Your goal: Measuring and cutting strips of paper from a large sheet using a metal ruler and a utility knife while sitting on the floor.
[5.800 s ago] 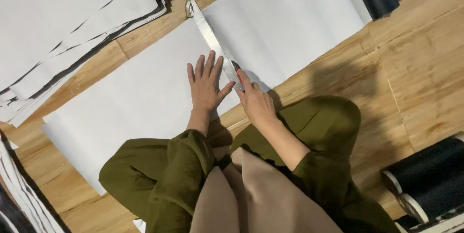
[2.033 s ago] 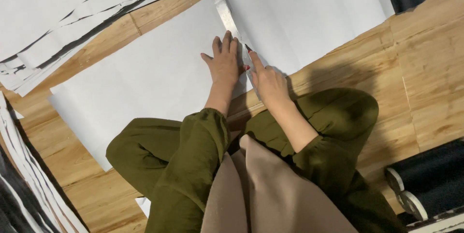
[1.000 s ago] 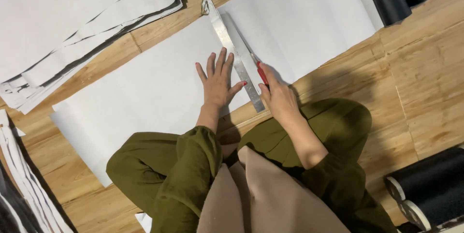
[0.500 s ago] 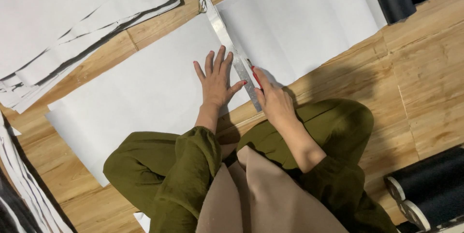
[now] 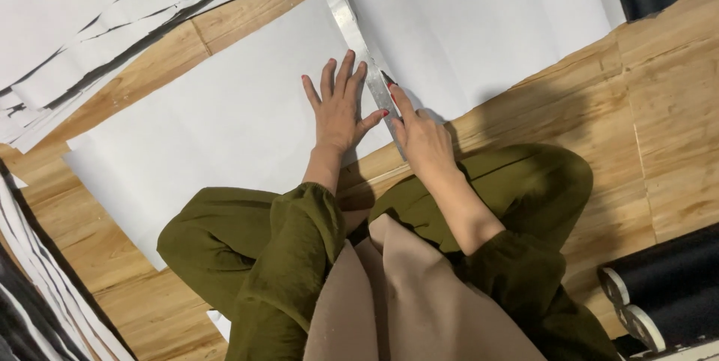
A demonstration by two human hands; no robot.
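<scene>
1. Fingers first: the left hand (image 5: 338,110) has its fingers spread wide and pressed flat, fingertips on the edge of a long metal ruler (image 5: 358,35), palm on the white paper sheet (image 5: 225,129). It's holding nothing, just pinning things down.

2. The right hand (image 5: 421,136) sits just on the other side of the ruler, index finger stretched out along the ruler's edge and the rest curled in. Something dark pokes out at the fingertip, probably a small blade, but it's too small to say for sure.

3. The ruler lies slantwise across the sheet, from its far edge, where a small ring hangs off the end, back toward the person's knees. The right hand is close to the near edge of the sheet.

4. Progress, my guess only: along the ruler the paper looks like two pieces, a big one on the left and another white piece (image 5: 487,24) on the right. So the cut seems mostly run, with only the short stretch near the near edge left, if any.

5. Around it: everything's on a wooden floor (image 5: 674,129). A messy stack of white and dark sheets (image 5: 112,16) fills the far-left corner, more sheets run down the left edge, and dark rolls (image 5: 666,293) lie at the near right.

6. In the way: the person's own green-trousered knees (image 5: 524,181) crowd the near edge of the sheet.
</scene>
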